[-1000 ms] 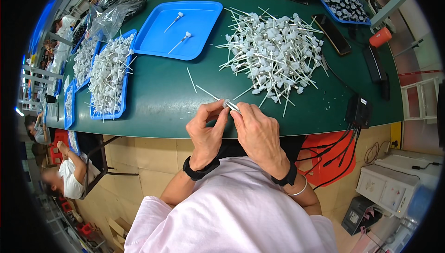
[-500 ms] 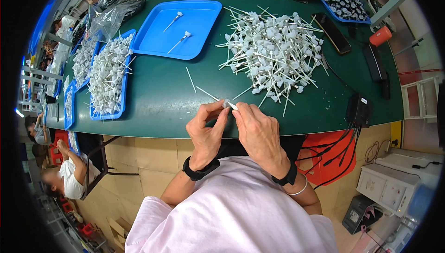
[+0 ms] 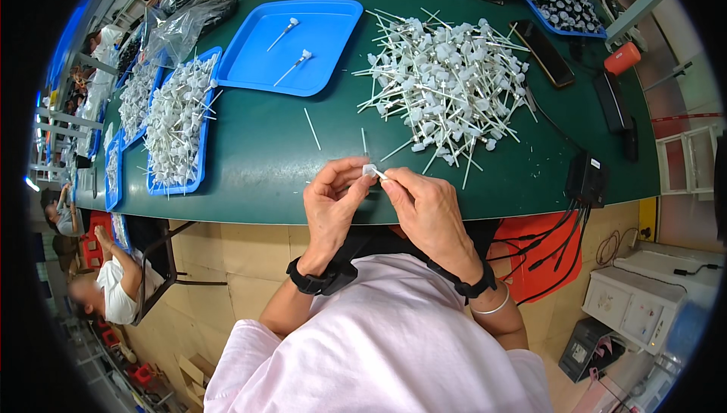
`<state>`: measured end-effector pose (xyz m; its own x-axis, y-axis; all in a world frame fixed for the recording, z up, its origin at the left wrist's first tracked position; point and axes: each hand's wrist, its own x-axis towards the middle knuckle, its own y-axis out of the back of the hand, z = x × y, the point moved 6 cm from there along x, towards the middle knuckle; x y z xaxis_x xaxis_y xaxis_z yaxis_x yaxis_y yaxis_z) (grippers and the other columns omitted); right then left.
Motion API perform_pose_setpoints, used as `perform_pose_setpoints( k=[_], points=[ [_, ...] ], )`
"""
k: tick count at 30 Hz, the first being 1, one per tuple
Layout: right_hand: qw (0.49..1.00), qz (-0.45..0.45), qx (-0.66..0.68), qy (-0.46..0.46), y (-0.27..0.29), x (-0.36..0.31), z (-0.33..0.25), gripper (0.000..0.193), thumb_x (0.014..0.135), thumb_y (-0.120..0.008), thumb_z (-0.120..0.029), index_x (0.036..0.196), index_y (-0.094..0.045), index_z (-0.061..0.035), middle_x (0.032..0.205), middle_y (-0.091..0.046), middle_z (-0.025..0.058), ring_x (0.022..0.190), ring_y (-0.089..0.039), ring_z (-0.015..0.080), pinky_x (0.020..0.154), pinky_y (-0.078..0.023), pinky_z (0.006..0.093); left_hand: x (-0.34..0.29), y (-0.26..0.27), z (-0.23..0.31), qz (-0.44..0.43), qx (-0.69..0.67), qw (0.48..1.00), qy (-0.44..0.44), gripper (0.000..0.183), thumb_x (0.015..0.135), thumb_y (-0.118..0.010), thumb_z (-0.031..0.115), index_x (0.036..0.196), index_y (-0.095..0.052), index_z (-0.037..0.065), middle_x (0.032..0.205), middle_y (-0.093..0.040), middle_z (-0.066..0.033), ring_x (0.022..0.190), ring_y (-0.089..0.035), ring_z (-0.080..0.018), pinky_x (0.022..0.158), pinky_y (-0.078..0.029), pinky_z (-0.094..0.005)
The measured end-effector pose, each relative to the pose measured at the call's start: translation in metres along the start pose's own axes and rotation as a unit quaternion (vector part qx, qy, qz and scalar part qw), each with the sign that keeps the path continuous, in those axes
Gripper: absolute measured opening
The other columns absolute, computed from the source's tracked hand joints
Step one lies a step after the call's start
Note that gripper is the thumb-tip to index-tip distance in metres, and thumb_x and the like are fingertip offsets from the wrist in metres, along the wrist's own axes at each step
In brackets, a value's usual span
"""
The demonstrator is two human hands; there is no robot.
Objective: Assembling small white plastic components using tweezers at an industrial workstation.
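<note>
Close to the table's near edge, my left hand [image 3: 331,202] pinches a small translucent white plastic cap [image 3: 369,170] between thumb and fingertips. My right hand [image 3: 428,208] is closed on a short white stick-like piece [image 3: 382,176], whose tip meets the cap; its far end is hidden by my fingers. Just beyond my hands, a thin white stick [image 3: 363,141] and another thin white stick [image 3: 312,128] lie loose on the green table. A large heap of white stemmed plastic pieces [image 3: 450,84] spreads ahead and to the right.
A blue tray [image 3: 250,31] holds two stemmed pieces with grey collars. Filled blue trays [image 3: 198,174] line the left. Phone [image 3: 543,53], black cable box [image 3: 585,180] and a tray of dark-and-clear parts [image 3: 564,6] are on the right. Another person [image 3: 121,284] sits at left.
The thin stick that stuck out leftward from my left fingers no longer shows there; a stick now lies upright in view beyond my hands. The cap is turned and my left fingers are more curled.
</note>
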<state>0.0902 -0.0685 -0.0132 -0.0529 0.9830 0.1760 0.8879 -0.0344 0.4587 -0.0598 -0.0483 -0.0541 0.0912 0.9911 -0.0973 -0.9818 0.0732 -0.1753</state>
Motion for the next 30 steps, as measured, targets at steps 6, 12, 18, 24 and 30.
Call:
perform_pose_setpoints(
  k=[6, 12, 18, 24, 30],
  points=[
    [0.999, -0.012, 0.015, -0.027, 0.001, 0.000, 0.005, 0.016, 0.095, -0.056, -0.016, 0.086, -0.056, -0.0024, 0.067, -0.057, 0.0192, 0.064, -0.058, 0.0413, 0.054, -0.042, 0.0473, 0.001, 0.000, -0.001, -0.006, 0.037, 0.999, 0.009, 0.022, 0.088, -0.066, -0.001, 0.110, -0.066, -0.002, 0.098, -0.071, -0.0089, 0.091, -0.067, -0.0132, 0.078, -0.053, -0.0238],
    [0.994, -0.038, 0.078, -0.064, -0.006, -0.001, 0.017, 0.019, 0.096, -0.056, -0.019, 0.088, -0.059, -0.0010, 0.062, -0.053, 0.0202, 0.056, -0.053, 0.0401, 0.051, -0.039, 0.0440, -0.001, 0.001, -0.002, 0.009, 0.017, 1.000, 0.015, 0.021, 0.088, -0.065, -0.001, 0.109, -0.066, -0.002, 0.096, -0.071, -0.0089, 0.088, -0.068, -0.0132, 0.077, -0.053, -0.0236],
    [0.988, -0.090, 0.102, -0.074, -0.008, 0.000, 0.029, 0.023, 0.098, -0.055, -0.020, 0.099, -0.066, -0.0001, 0.058, -0.053, 0.0058, 0.049, -0.052, 0.0103, 0.048, -0.042, 0.0285, 0.001, 0.000, -0.004, -0.006, -0.004, 1.000, 0.020, 0.020, 0.089, -0.065, -0.001, 0.108, -0.066, -0.002, 0.097, -0.071, -0.0084, 0.088, -0.068, -0.0131, 0.077, -0.053, -0.0236],
    [0.995, -0.060, 0.047, -0.060, -0.002, 0.002, 0.015, 0.021, 0.096, -0.055, -0.019, 0.089, -0.059, -0.0001, 0.065, -0.054, 0.0218, 0.059, -0.054, 0.0412, 0.053, -0.040, 0.0454, 0.000, 0.000, -0.006, 0.000, 0.002, 1.000, 0.022, 0.020, 0.089, -0.065, -0.002, 0.109, -0.065, -0.003, 0.097, -0.071, -0.0084, 0.090, -0.067, -0.0130, 0.079, -0.053, -0.0237],
    [0.996, -0.056, 0.030, -0.057, -0.002, 0.001, 0.013, 0.020, 0.097, -0.053, -0.020, 0.090, -0.058, -0.0015, 0.066, -0.056, 0.0217, 0.062, -0.056, 0.0424, 0.054, -0.041, 0.0474, 0.000, -0.001, -0.005, 0.001, 0.002, 1.000, 0.008, 0.020, 0.089, -0.065, -0.002, 0.109, -0.065, -0.003, 0.098, -0.070, -0.0082, 0.090, -0.067, -0.0128, 0.080, -0.052, -0.0234]
  ],
)
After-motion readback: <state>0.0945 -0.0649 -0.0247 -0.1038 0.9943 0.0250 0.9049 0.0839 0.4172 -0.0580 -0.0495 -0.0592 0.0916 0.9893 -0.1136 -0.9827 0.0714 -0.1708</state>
